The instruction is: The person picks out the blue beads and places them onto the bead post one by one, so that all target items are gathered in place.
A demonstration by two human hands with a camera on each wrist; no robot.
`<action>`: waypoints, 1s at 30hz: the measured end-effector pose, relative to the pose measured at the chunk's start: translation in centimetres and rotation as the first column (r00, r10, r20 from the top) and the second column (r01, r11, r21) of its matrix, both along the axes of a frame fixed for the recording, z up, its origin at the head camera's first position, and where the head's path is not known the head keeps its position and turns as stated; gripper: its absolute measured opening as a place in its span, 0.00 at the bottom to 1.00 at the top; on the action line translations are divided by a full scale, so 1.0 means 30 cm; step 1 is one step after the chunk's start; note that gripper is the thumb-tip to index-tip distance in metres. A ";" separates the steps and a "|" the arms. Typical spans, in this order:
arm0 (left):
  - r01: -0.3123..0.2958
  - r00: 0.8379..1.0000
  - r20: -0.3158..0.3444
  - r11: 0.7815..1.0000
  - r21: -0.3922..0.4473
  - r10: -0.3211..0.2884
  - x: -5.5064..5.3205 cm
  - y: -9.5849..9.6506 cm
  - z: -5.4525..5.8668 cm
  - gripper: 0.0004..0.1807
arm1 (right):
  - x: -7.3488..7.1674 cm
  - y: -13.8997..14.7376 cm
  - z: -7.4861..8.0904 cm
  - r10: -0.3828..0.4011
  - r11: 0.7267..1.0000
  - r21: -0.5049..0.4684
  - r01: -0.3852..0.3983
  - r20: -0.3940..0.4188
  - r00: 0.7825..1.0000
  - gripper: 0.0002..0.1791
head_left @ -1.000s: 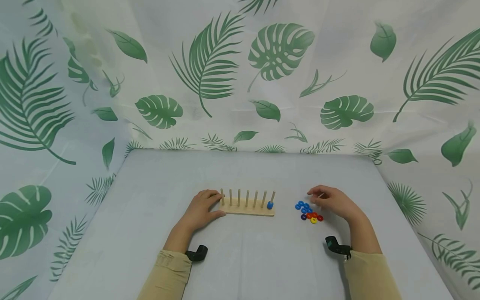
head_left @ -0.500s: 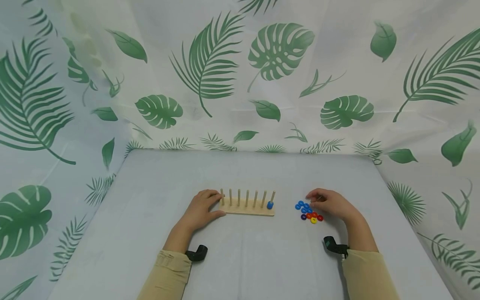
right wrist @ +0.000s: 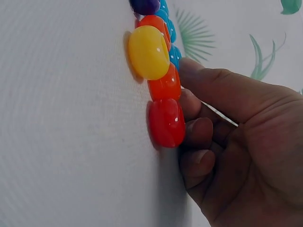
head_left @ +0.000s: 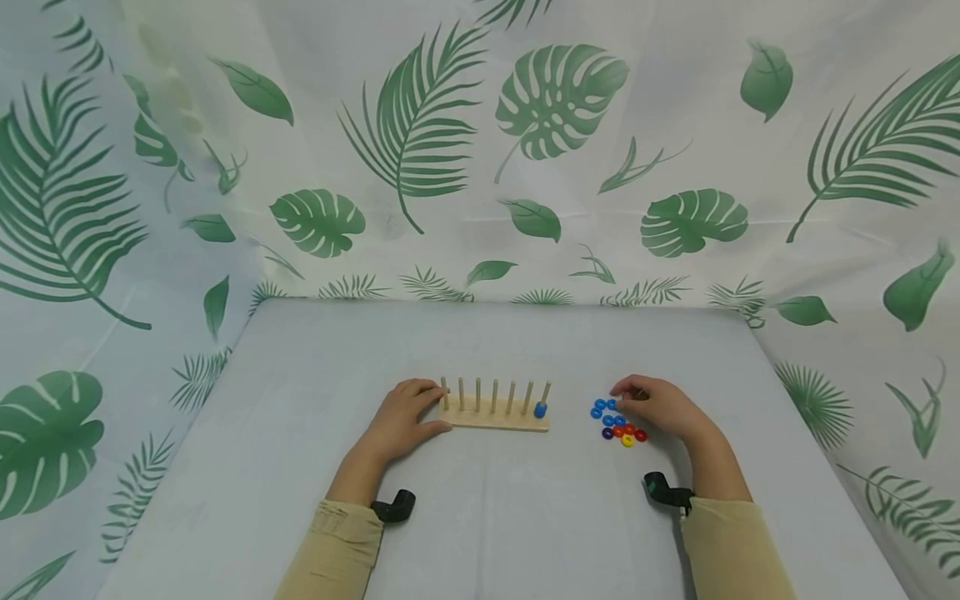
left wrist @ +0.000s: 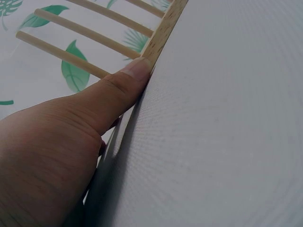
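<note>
A wooden peg board (head_left: 495,421) with a row of upright pegs lies mid-table, a blue bead (head_left: 540,410) on its rightmost peg. My left hand (head_left: 405,417) grips the board's left end; the left wrist view shows the thumb (left wrist: 137,71) pressed on its edge. To the right, my right hand (head_left: 663,407) is at the far side of a cluster of ring beads, its thumb tip at a blue bead (head_left: 612,405). Whether the bead is pinched is hidden. In the right wrist view the fingers (right wrist: 199,132) are bent behind a red bead (right wrist: 168,123).
Near the right hand lie a yellow bead (head_left: 627,441), a purple bead (head_left: 607,433), orange-red beads (head_left: 629,430) and more blue beads (head_left: 607,421). A leaf-patterned curtain (head_left: 450,250) stands behind the pale table (head_left: 480,517).
My right hand has shifted slightly left and lower toward the blue beads, and blue beads by its thumb have moved slightly away from me. The left hand and board stay put.
</note>
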State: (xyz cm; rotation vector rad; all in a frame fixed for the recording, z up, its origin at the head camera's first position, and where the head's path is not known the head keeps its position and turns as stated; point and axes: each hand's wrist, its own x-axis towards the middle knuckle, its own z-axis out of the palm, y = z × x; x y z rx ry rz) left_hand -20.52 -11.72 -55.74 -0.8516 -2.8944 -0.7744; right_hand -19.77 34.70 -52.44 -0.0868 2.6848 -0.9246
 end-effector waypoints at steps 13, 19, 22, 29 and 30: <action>-0.001 1.000 0.002 1.000 -0.003 0.001 0.000 0.000 0.000 0.34 | -0.004 -0.014 0.009 0.015 1.000 0.027 -0.016 0.017 1.000 0.11; 0.000 1.000 0.003 1.000 -0.001 0.000 0.001 0.000 0.000 0.34 | 0.000 -0.020 0.014 0.000 1.000 0.020 -0.001 0.010 1.000 0.11; 0.001 1.000 -0.002 1.000 -0.003 -0.001 0.001 0.000 0.002 0.34 | -0.004 -0.019 0.013 0.014 1.000 0.026 -0.014 0.007 1.000 0.12; -0.003 1.000 -0.002 1.000 -0.003 0.003 0.002 0.000 0.002 0.34 | -0.010 -0.016 0.001 0.018 0.999 0.035 -0.018 0.009 1.000 0.12; -0.003 1.000 -0.001 1.000 -0.005 0.003 0.001 0.000 0.002 0.34 | -0.009 -0.017 0.002 0.013 0.999 0.030 -0.013 0.010 1.000 0.11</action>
